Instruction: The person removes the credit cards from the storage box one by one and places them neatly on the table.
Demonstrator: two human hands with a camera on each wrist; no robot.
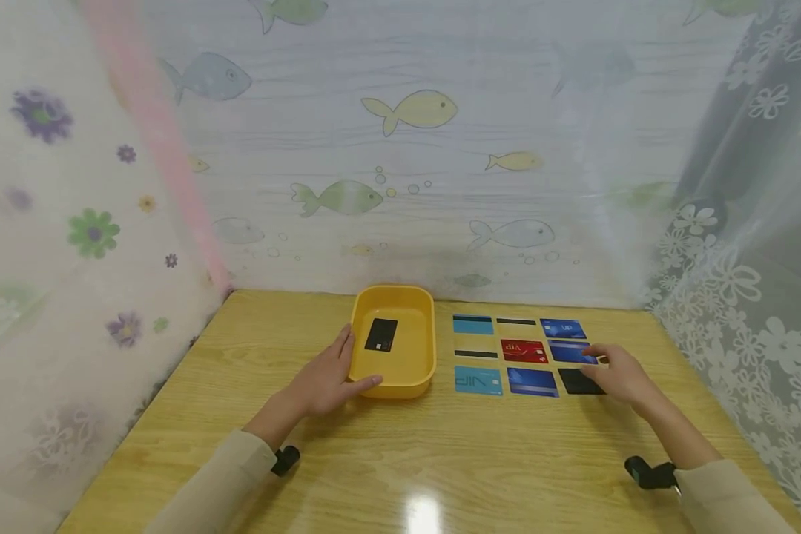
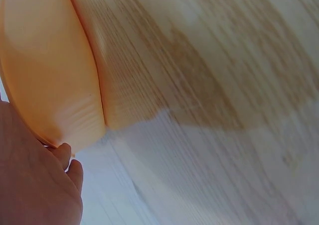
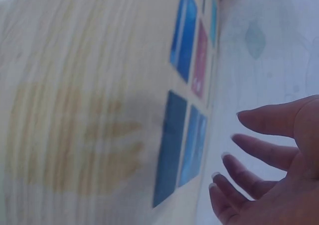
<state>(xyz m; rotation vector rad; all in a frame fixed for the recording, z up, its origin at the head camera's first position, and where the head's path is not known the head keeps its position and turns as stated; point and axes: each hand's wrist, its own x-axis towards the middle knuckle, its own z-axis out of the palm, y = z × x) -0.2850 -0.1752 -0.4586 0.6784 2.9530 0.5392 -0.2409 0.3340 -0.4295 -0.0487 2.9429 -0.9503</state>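
Note:
My left hand (image 1: 323, 377) holds the near-left corner of a yellow plastic tray (image 1: 428, 337), fingers along its outer side and thumb over the rim. Inside the tray lies a black card (image 1: 380, 335). In the left wrist view, fingertips tuck against the outer wall of the tray (image 2: 55, 70). Above the right end of several cards hovers my right hand (image 1: 617, 374), fingers apart and loosely bent, holding nothing. Nearest to it are a black card (image 1: 577, 381) and a blue card (image 1: 567, 351). The right wrist view shows the hand (image 3: 279, 160) off the table.
Other cards lie in rows right of the tray: a blue VIP card (image 1: 563, 328), a red one (image 1: 523, 351), a dark blue one (image 1: 532, 382) and light blue ones (image 1: 478, 380). Patterned curtains (image 1: 407, 185) border the wooden table (image 1: 494, 452) at back and sides.

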